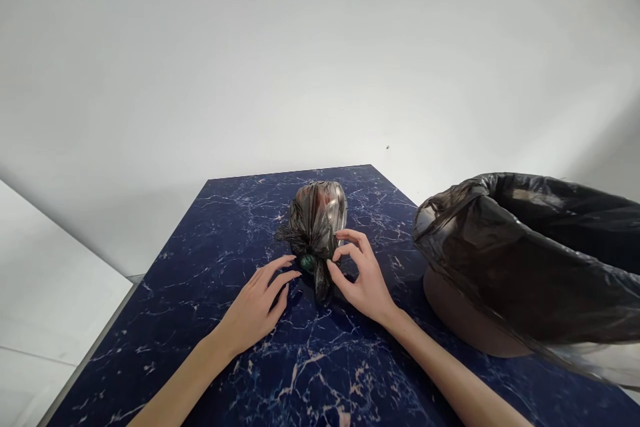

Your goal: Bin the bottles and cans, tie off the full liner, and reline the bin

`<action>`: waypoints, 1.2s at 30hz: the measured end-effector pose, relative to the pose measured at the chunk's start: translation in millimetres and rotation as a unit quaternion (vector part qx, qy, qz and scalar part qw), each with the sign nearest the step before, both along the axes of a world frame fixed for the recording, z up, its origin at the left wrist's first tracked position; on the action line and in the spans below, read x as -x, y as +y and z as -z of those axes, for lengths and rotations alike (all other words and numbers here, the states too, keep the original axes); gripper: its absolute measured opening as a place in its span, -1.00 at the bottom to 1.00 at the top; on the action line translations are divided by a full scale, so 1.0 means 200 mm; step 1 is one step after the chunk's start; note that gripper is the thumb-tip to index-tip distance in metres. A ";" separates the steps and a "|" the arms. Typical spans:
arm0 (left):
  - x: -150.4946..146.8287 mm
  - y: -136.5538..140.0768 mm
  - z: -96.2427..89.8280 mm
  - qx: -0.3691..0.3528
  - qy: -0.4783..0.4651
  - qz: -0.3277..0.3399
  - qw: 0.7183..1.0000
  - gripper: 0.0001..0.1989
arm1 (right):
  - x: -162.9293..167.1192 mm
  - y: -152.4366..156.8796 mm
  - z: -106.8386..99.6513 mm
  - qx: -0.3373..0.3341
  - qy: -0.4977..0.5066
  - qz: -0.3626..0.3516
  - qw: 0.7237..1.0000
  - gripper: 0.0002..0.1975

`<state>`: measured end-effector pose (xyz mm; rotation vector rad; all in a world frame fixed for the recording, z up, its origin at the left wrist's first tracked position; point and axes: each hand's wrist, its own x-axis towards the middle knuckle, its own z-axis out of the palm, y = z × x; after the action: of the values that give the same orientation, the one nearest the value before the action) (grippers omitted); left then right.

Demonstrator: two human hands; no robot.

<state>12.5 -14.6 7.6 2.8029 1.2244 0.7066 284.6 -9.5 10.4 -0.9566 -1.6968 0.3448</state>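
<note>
Bare forearms [183, 377] cross the near part of a blue marbled desk [315, 373], a black-lined bin [465, 317] at right. Beyond, an empty left hand [257, 305] spreads loosely; the right hand [369, 285] curls narrow, whether gripping I cannot tell. By their fingertips, toward the far side, lies a knotted black bundle [316, 213].
</note>
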 end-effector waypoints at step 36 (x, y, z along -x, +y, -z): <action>-0.02 -0.02 -0.03 0.061 0.018 0.000 0.998 -0.52 | 0.02 -0.02 0.05 0.022 -0.097 0.060 0.993 -0.89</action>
<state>16.5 -18.4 13.9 2.7286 1.2272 0.5618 280.0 -13.1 1.3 -1.1497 -1.8033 0.2163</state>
